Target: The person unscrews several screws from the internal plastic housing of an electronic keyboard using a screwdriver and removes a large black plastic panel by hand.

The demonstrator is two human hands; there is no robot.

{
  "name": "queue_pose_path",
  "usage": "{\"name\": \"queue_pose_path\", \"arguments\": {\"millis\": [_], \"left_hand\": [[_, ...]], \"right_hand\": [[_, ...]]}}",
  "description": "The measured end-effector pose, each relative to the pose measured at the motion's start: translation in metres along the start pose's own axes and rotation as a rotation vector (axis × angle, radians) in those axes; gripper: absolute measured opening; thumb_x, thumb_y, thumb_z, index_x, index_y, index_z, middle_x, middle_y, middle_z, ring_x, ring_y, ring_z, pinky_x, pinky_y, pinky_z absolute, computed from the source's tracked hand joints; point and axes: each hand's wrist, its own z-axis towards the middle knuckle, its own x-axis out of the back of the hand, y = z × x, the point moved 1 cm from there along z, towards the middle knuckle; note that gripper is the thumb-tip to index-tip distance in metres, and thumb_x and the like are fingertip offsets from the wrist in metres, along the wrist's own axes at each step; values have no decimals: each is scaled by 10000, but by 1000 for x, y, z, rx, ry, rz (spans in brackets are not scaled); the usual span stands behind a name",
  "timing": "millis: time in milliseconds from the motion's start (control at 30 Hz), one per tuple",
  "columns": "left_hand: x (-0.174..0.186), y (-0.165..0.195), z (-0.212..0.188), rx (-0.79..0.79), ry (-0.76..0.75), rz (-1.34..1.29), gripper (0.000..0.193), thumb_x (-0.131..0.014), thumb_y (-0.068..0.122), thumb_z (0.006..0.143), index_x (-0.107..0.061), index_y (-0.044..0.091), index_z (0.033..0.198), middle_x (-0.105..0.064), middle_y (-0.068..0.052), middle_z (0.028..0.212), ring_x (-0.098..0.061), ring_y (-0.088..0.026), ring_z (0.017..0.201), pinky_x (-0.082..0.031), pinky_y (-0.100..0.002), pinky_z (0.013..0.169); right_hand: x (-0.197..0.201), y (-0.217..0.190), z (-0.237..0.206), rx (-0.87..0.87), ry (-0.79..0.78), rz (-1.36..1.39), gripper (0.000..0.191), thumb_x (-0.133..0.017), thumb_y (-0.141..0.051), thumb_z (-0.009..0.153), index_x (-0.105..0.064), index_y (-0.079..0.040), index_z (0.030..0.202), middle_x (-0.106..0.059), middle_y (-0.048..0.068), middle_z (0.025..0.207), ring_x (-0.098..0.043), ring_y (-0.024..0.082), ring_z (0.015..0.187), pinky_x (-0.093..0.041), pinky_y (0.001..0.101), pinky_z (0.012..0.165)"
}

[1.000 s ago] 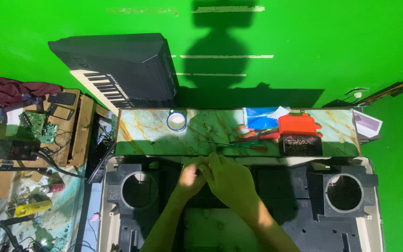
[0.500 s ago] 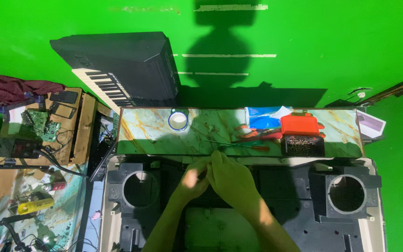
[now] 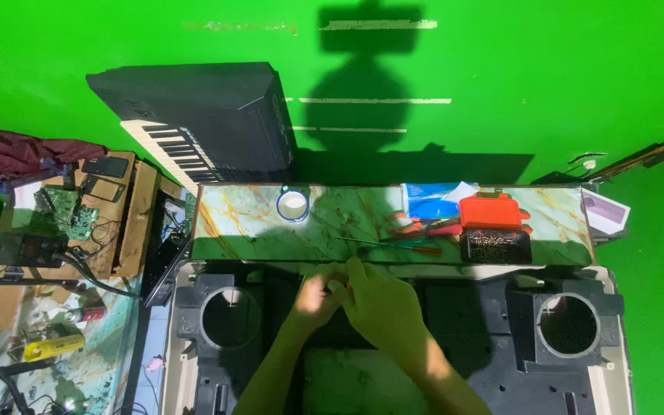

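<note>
A: Both hands over the black plastic chassis [image 3: 455, 323], at its far edge, midway between the two round speaker openings. Left hand [image 3: 318, 296] and right hand [image 3: 382, 303] touching each other.

B: Grip?

A: Left fingers curled, pressed together on something small; the thing itself too small to make out. Right hand lies cupped over the spot, fingers bent down; cannot tell whether it pinches anything.

B: Nearby?

A: Marble-patterned board [image 3: 270, 223] lies just beyond the hands, along the chassis's far edge. On it: a white cup [image 3: 293, 205] left of centre, a screwdriver [image 3: 413, 247] near its near edge, an orange case [image 3: 490, 211] toward the right end.
</note>
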Motion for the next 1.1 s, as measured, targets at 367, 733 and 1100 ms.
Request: {"name": "queue_pose_path", "arguments": {"millis": [367, 733, 1100], "left_hand": [[-3, -7, -2, -336, 59, 187, 373, -719, 134, 877, -665, 23, 1229, -735, -161, 1118, -732, -276, 975, -586, -361, 812], [8, 3, -2, -240, -34, 137, 308, -625, 72, 966, -678, 3, 1261, -751, -157, 1158, -754, -267, 997, -583, -354, 834], [0, 43, 2, 46, 86, 107, 266, -669, 155, 938, -706, 92, 1194, -764, -105, 1029, -745, -206, 838, -597, -345, 734]], "right_hand": [[-14, 7, 2, 20, -12, -37, 190, -624, -216, 949, -548, -61, 1029, -662, 139, 865, -678, 343, 712, -525, 447, 552], [-4, 0, 2, -22, -82, 47, 247, -648, -210, 903, -534, -53, 1055, -630, 170, 939, -676, 371, 760, -532, 466, 599], [-3, -3, -3, -7, 12, -71, 238, -657, -311, 927, -603, -79, 941, -669, 130, 829, -677, 335, 716, -528, 425, 553]]}}
